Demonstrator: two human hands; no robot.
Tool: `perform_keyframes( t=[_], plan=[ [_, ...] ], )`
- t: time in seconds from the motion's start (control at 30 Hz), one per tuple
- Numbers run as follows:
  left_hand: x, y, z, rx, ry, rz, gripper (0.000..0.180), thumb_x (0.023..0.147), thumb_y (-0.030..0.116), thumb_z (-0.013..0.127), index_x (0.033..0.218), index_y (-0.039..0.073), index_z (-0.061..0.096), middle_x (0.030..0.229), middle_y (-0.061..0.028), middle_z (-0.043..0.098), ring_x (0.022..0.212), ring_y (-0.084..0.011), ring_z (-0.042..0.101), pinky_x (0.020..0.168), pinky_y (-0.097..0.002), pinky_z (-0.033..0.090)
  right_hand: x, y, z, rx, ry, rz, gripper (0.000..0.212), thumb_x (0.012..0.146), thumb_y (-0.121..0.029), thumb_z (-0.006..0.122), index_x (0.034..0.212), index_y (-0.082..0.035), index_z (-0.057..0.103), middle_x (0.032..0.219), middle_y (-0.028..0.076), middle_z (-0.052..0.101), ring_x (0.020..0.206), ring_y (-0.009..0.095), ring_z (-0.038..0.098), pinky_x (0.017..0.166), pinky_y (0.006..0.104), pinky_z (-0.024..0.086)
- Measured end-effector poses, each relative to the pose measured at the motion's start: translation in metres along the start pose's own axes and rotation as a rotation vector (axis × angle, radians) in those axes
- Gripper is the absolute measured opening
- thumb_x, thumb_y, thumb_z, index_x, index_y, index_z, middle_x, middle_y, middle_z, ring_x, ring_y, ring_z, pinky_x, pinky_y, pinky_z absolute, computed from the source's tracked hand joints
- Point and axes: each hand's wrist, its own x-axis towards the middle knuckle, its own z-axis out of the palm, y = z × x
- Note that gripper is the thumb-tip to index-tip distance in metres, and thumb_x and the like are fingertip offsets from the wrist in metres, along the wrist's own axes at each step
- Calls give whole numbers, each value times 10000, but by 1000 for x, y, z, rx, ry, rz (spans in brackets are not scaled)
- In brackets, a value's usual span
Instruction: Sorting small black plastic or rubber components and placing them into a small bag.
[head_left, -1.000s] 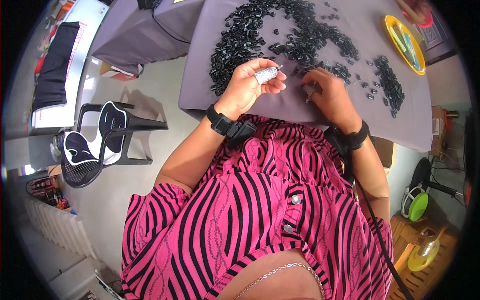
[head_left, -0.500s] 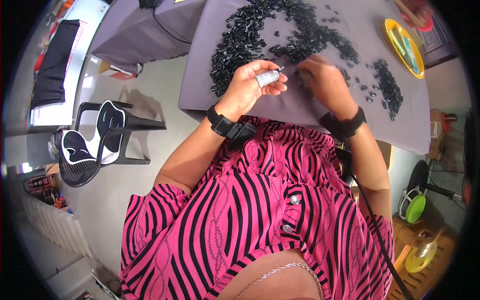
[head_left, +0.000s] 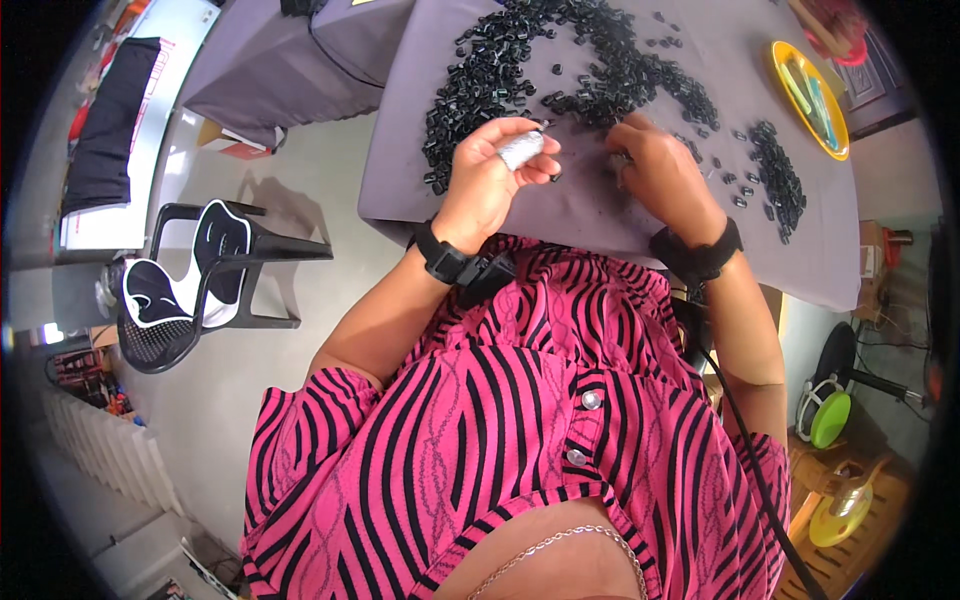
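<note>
My left hand (head_left: 485,180) is raised over the table's near edge, palm partly turned up and fingers curled. Its fingers close on a short silver cylinder (head_left: 520,150) with a crinkled, foil-like surface. A tiny dark piece shows at the fingertips below it. To the right, my right hand (head_left: 655,170) is bent down low over the cloth with its fingers pinched together. Something small and greyish shows by those fingers, too unclear to name. Just beyond both hands spreads a large heap of small shiny black pieces (head_left: 480,100).
A grey cloth covers the table (head_left: 400,190). Another, smaller pile of black pieces (head_left: 778,180) lies to the right, near a yellow oval tray (head_left: 843,140) with light-coloured strips. Part of another person (head_left: 835,35) shows at the far right. A black chair (head_left: 225,265) stands left.
My left hand has shifted slightly left with the silver cylinder, which is tilted differently. My right hand has moved a little right, its fingers drawn back from the middle and curled tighter.
</note>
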Motion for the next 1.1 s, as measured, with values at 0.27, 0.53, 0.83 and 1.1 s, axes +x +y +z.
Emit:
perform_keyframes(
  t=[0.27, 0.53, 0.83, 1.1],
  plan=[
    [7, 29, -7, 44, 54, 150, 215, 967, 44, 515, 1165, 8, 592, 1042, -207, 690, 822, -238, 700, 724, -317, 568, 16, -25, -4, 217, -54, -110, 277, 703, 23, 591, 977, -6, 617, 947, 165, 607, 890, 386, 616, 753, 440, 501],
    [4, 25, -2, 117, 41, 115, 180, 957, 44, 559, 1128, 9, 604, 1028, -190, 695, 808, -225, 701, 724, -301, 572, 18, -33, 24, 146, -84, -216, 246, 705, 20, 606, 950, 2, 594, 912, 178, 604, 838, 385, 628, 736, 443, 528],
    [-2, 4, 25, 374, -92, 12, 144, 956, 46, 568, 1088, 1, 604, 955, -115, 702, 773, -162, 687, 676, -247, 529, 2, -22, 18, -129, -27, -129, 157, 778, -30, 605, 932, -19, 580, 873, 168, 601, 761, 354, 650, 673, 431, 535],
    [10, -6, 20, 348, -68, 9, 104, 946, 1, 557, 1042, 4, 597, 915, -112, 699, 747, -168, 691, 640, -250, 532, -2, -6, 4, 124, 67, -139, 131, 785, 18, 593, 916, 18, 602, 860, 146, 643, 718, 269, 666, 646, 359, 541]
  ],
)
